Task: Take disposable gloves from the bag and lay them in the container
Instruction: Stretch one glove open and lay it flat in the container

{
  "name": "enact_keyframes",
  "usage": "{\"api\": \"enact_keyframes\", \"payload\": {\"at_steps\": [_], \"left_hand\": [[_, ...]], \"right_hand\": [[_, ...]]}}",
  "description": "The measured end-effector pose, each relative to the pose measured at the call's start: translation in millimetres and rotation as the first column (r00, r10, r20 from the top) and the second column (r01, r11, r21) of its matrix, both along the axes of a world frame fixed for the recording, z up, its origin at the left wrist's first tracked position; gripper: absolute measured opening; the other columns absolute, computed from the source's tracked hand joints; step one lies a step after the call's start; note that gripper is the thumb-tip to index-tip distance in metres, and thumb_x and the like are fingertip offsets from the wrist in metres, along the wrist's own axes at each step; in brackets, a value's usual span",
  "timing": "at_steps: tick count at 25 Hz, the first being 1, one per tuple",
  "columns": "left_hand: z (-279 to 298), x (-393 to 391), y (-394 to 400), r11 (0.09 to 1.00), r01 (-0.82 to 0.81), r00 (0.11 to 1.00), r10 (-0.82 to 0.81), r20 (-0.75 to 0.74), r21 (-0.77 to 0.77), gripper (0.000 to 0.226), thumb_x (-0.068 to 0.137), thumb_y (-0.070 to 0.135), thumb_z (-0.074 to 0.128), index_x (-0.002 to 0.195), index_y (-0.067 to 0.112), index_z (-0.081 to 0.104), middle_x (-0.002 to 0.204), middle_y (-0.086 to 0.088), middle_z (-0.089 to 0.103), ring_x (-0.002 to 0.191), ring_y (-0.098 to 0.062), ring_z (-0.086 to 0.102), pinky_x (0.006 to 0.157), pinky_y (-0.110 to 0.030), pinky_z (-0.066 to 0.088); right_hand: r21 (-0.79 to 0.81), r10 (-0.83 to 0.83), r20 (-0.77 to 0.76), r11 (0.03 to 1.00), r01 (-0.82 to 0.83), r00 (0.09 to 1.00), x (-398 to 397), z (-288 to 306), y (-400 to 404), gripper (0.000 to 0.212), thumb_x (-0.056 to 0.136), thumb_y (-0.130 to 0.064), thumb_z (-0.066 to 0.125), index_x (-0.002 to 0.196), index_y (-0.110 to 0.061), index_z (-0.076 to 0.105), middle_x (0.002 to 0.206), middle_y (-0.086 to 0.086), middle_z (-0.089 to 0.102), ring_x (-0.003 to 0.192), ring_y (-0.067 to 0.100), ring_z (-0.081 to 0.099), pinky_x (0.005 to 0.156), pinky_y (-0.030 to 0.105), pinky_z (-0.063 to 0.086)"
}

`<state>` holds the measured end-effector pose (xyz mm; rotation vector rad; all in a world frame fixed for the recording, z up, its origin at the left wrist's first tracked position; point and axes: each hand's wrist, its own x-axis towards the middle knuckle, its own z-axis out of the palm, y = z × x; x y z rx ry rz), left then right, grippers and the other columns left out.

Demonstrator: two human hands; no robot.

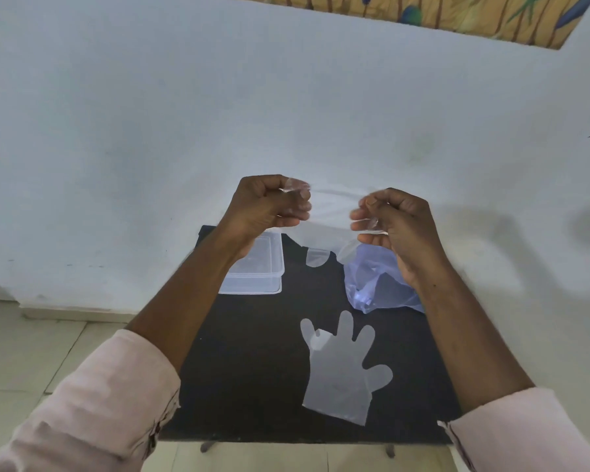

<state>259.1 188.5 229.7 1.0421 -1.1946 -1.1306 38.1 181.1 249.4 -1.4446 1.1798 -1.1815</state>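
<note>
My left hand (266, 206) and my right hand (395, 223) are raised above the table, each pinching one side of a clear disposable glove (324, 226) stretched between them, its fingers hanging down. A second clear glove (344, 366) lies flat on the black table (252, 369), fingers pointing away from me. The clear plastic container (263, 270) stands at the table's far left, partly behind my left wrist. The bluish plastic bag (375, 284) lies crumpled at the far right, partly hidden by my right forearm.
The small black table stands against a white wall (150, 131). Pale floor tiles (31, 352) show to the left and below the table's front edge. A patterned curtain (457, 15) hangs at the top right.
</note>
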Motion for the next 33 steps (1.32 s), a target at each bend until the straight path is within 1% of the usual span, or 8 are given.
{"api": "enact_keyframes", "payload": {"at_steps": [3,8,11,13,19,26,30,33], "left_hand": [[-11.5,30.3,-8.9,0.998,-0.040,0.999,0.039,0.023,0.040,0.023,0.088,0.019,0.070,0.095,-0.003,0.071,0.077,-0.007,0.073,0.074,-0.022,0.073,0.074,-0.030,0.060],[-33.0,64.1,-38.4,0.983,-0.122,0.992,0.122,0.007,0.137,0.011,0.085,0.012,0.070,0.090,0.003,0.074,0.079,-0.009,0.075,0.074,-0.022,0.074,0.073,-0.030,0.061],[-46.7,76.2,-66.8,0.971,-0.163,0.986,0.168,-0.009,0.177,0.006,0.085,0.009,0.070,0.085,0.005,0.075,0.076,-0.008,0.077,0.074,-0.022,0.075,0.073,-0.028,0.061],[-54.1,85.2,-92.0,0.957,-0.202,0.977,0.213,-0.030,0.210,0.006,0.085,0.006,0.069,0.085,0.003,0.075,0.075,-0.008,0.076,0.073,-0.022,0.075,0.074,-0.029,0.061],[-86.5,116.4,-177.2,0.891,-0.308,0.945,0.328,-0.002,0.332,0.006,0.082,0.004,0.070,0.084,0.002,0.074,0.077,-0.013,0.073,0.071,-0.022,0.074,0.072,-0.029,0.061],[-113.4,155.1,-253.7,0.846,-0.399,0.913,0.403,0.065,0.354,0.005,0.078,0.007,0.071,0.075,0.010,0.075,0.075,-0.008,0.074,0.078,-0.020,0.073,0.075,-0.028,0.058],[-105.5,164.6,-279.4,0.863,-0.402,0.909,0.415,0.025,0.305,0.009,0.079,0.005,0.070,0.073,0.011,0.074,0.078,-0.010,0.072,0.078,-0.021,0.070,0.080,-0.031,0.059],[-90.3,165.2,-283.6,0.887,-0.422,0.903,0.430,-0.003,0.185,0.014,0.077,0.005,0.067,0.070,0.014,0.074,0.084,-0.011,0.072,0.084,-0.023,0.069,0.084,-0.034,0.058]], "right_hand": [[0.039,-0.033,-0.022,0.999,0.033,0.999,32.0,-6.6,-9.5,0.011,0.092,-0.015,0.060,0.087,-0.012,0.070,0.079,0.004,0.072,0.071,0.016,0.071,0.050,0.022,0.053],[0.163,-0.050,-0.028,0.985,0.054,0.998,73.1,-22.7,-55.3,0.011,0.090,-0.007,0.061,0.086,-0.010,0.071,0.091,0.007,0.071,0.073,0.016,0.069,0.048,0.019,0.049],[0.231,-0.015,0.050,0.973,0.003,0.999,92.2,-37.0,-97.4,0.014,0.090,0.000,0.058,0.080,-0.005,0.067,0.088,0.012,0.067,0.074,0.022,0.067,0.054,0.021,0.055],[0.237,0.015,0.046,0.971,-0.025,0.999,102.3,-50.6,-128.7,0.016,0.090,-0.001,0.058,0.078,-0.006,0.066,0.085,0.013,0.068,0.076,0.025,0.067,0.062,0.025,0.058],[0.204,0.090,-0.017,0.975,-0.085,0.996,135.9,-100.5,-220.6,0.017,0.089,-0.006,0.058,0.077,-0.011,0.068,0.083,0.009,0.073,0.079,0.023,0.072,0.070,0.028,0.057],[0.128,0.138,-0.130,0.984,-0.121,0.982,180.1,-134.1,-297.9,0.016,0.089,-0.005,0.056,0.077,-0.009,0.067,0.082,0.008,0.071,0.083,0.023,0.070,0.080,0.035,0.060],[0.031,0.104,-0.149,0.994,-0.100,0.983,196.4,-121.8,-319.4,0.020,0.087,-0.002,0.053,0.073,-0.012,0.064,0.081,0.010,0.070,0.083,0.025,0.068,0.084,0.042,0.058],[-0.079,0.038,-0.159,0.996,-0.051,0.986,202.7,-106.6,-326.1,0.017,0.086,-0.001,0.050,0.077,-0.006,0.064,0.081,0.008,0.070,0.087,0.030,0.069,0.083,0.045,0.057]]}}
